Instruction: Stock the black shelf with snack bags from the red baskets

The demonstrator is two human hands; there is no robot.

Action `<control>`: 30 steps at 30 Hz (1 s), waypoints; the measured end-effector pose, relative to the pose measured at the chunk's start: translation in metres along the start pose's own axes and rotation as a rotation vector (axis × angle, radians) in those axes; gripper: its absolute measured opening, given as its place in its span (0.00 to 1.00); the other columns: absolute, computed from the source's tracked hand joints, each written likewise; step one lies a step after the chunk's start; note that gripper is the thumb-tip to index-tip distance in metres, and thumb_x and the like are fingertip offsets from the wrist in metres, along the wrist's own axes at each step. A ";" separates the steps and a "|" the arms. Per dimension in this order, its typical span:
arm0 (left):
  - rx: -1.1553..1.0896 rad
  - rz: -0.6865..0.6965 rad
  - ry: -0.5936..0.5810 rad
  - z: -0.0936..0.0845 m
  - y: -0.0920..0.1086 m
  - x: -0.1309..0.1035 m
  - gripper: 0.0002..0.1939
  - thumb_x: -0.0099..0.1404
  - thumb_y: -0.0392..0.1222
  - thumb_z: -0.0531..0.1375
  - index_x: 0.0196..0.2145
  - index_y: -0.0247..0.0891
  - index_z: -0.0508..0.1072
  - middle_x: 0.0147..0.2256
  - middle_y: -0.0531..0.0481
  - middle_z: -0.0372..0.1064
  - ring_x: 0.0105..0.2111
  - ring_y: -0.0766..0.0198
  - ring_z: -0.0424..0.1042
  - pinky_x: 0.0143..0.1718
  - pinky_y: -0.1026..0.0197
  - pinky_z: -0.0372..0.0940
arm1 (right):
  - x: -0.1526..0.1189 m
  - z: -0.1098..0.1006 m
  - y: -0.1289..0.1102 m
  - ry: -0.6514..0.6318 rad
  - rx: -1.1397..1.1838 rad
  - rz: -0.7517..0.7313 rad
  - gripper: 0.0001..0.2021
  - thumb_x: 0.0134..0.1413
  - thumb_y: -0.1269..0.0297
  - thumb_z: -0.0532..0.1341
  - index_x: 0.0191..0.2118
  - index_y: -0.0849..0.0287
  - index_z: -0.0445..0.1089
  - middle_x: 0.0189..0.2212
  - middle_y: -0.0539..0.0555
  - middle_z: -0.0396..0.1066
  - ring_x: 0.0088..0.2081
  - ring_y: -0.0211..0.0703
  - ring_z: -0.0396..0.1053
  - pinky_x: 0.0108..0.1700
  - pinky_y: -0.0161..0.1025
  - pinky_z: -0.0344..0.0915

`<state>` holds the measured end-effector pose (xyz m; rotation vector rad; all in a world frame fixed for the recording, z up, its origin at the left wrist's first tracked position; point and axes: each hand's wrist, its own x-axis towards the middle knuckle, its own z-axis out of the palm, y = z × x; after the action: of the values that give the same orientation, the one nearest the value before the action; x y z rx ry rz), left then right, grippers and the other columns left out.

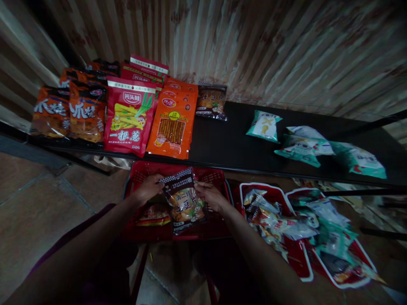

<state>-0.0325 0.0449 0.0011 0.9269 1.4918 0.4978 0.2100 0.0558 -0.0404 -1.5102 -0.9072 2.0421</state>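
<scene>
Both hands, left hand (149,188) and right hand (210,195), closed on dark snack packet (184,203) above red basket (140,173), lower centre; transfer under way, placing needs table (229,144) space.

- Dark snack packet (184,202): brown-black pouch with a checkered strip along its top edge, white lettering and a picture of golden chips with green garnish
- Sealed and flat, front facing up, tilted with its top toward the left
- Held above the red basket (212,174), over its middle, pinched at both upper corners
</scene>
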 end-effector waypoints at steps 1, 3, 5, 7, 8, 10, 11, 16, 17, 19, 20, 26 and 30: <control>-0.028 -0.008 0.003 0.001 -0.001 0.000 0.05 0.56 0.32 0.53 0.31 0.35 0.67 0.27 0.53 0.69 0.26 0.68 0.68 0.31 0.65 0.64 | 0.000 0.000 0.000 0.018 0.025 0.003 0.21 0.34 0.48 0.69 0.29 0.60 0.69 0.25 0.50 0.72 0.23 0.34 0.66 0.30 0.35 0.66; -0.081 -0.024 0.009 0.003 -0.003 0.000 0.05 0.55 0.32 0.54 0.31 0.35 0.68 0.29 0.52 0.70 0.28 0.67 0.69 0.32 0.64 0.64 | -0.001 0.000 0.000 0.060 0.080 0.014 0.19 0.34 0.51 0.70 0.29 0.60 0.69 0.26 0.51 0.73 0.23 0.34 0.67 0.29 0.35 0.66; -0.149 -0.044 0.014 0.004 -0.005 0.000 0.05 0.54 0.33 0.55 0.31 0.35 0.69 0.30 0.51 0.71 0.29 0.67 0.70 0.34 0.64 0.64 | -0.002 0.000 0.001 0.087 0.103 0.027 0.17 0.36 0.53 0.70 0.28 0.60 0.69 0.26 0.51 0.73 0.24 0.34 0.67 0.28 0.34 0.66; -0.217 -0.073 0.022 0.005 -0.006 -0.001 0.06 0.53 0.33 0.56 0.31 0.35 0.70 0.31 0.51 0.71 0.30 0.67 0.70 0.36 0.63 0.64 | -0.001 0.000 0.002 0.111 0.118 0.040 0.15 0.38 0.55 0.69 0.28 0.60 0.68 0.27 0.52 0.73 0.24 0.34 0.68 0.28 0.33 0.66; -0.250 -0.089 0.027 0.006 -0.007 -0.001 0.06 0.52 0.33 0.57 0.31 0.34 0.70 0.31 0.51 0.71 0.31 0.67 0.70 0.36 0.63 0.64 | -0.001 -0.001 0.002 0.118 0.124 0.046 0.14 0.40 0.57 0.69 0.28 0.60 0.68 0.27 0.52 0.73 0.24 0.34 0.69 0.28 0.33 0.67; -0.294 -0.114 0.039 0.006 -0.007 -0.002 0.07 0.51 0.32 0.57 0.31 0.34 0.70 0.32 0.50 0.72 0.32 0.67 0.70 0.37 0.63 0.64 | 0.001 -0.001 0.003 0.121 0.137 0.053 0.12 0.42 0.59 0.68 0.29 0.60 0.68 0.29 0.52 0.74 0.25 0.34 0.69 0.29 0.33 0.67; -0.301 -0.116 0.044 0.007 -0.008 -0.002 0.08 0.51 0.32 0.58 0.32 0.34 0.70 0.32 0.49 0.72 0.32 0.66 0.71 0.38 0.62 0.64 | 0.001 -0.001 0.004 0.119 0.145 0.056 0.11 0.44 0.60 0.67 0.30 0.60 0.68 0.29 0.52 0.74 0.25 0.34 0.69 0.29 0.33 0.67; -0.420 -0.149 -0.039 0.010 -0.013 -0.007 0.13 0.47 0.32 0.61 0.35 0.34 0.70 0.36 0.48 0.73 0.36 0.62 0.72 0.43 0.58 0.64 | 0.002 0.001 0.003 0.113 0.168 0.089 0.08 0.47 0.63 0.65 0.31 0.60 0.68 0.29 0.53 0.74 0.25 0.35 0.70 0.28 0.33 0.68; -0.453 -0.167 -0.052 0.011 -0.015 -0.008 0.13 0.46 0.32 0.62 0.34 0.34 0.70 0.35 0.48 0.73 0.36 0.63 0.72 0.44 0.57 0.64 | 0.001 0.002 0.003 0.111 0.172 0.094 0.07 0.48 0.64 0.65 0.31 0.60 0.68 0.29 0.53 0.74 0.25 0.35 0.71 0.28 0.32 0.68; -0.502 -0.202 -0.062 0.015 -0.019 -0.011 0.12 0.46 0.32 0.62 0.31 0.35 0.68 0.30 0.51 0.72 0.33 0.64 0.72 0.44 0.56 0.64 | 0.002 0.004 0.002 0.114 0.181 0.101 0.06 0.49 0.65 0.64 0.31 0.60 0.67 0.29 0.53 0.74 0.26 0.35 0.71 0.28 0.32 0.67; -0.514 -0.220 -0.061 0.017 -0.020 -0.012 0.12 0.46 0.32 0.62 0.31 0.35 0.68 0.28 0.52 0.71 0.31 0.65 0.72 0.44 0.56 0.64 | 0.002 0.006 0.002 0.119 0.180 0.106 0.06 0.50 0.65 0.64 0.31 0.60 0.67 0.29 0.53 0.74 0.26 0.35 0.71 0.28 0.32 0.67; -0.465 -0.316 -0.078 0.027 -0.020 -0.014 0.10 0.53 0.31 0.58 0.35 0.35 0.66 0.30 0.51 0.71 0.29 0.66 0.72 0.41 0.57 0.66 | 0.001 0.011 0.000 0.169 0.197 0.130 0.06 0.50 0.66 0.63 0.28 0.59 0.66 0.27 0.51 0.74 0.24 0.35 0.70 0.25 0.31 0.66; -0.480 -0.314 -0.022 0.029 -0.014 -0.015 0.08 0.53 0.28 0.57 0.33 0.35 0.67 0.26 0.52 0.71 0.27 0.66 0.72 0.38 0.58 0.66 | 0.000 0.013 -0.001 0.170 0.212 0.116 0.05 0.48 0.66 0.64 0.29 0.60 0.67 0.27 0.51 0.74 0.25 0.35 0.71 0.27 0.32 0.67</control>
<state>-0.0089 0.0187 -0.0049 0.3154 1.3796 0.5767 0.1975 0.0529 -0.0376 -1.6205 -0.5318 1.9813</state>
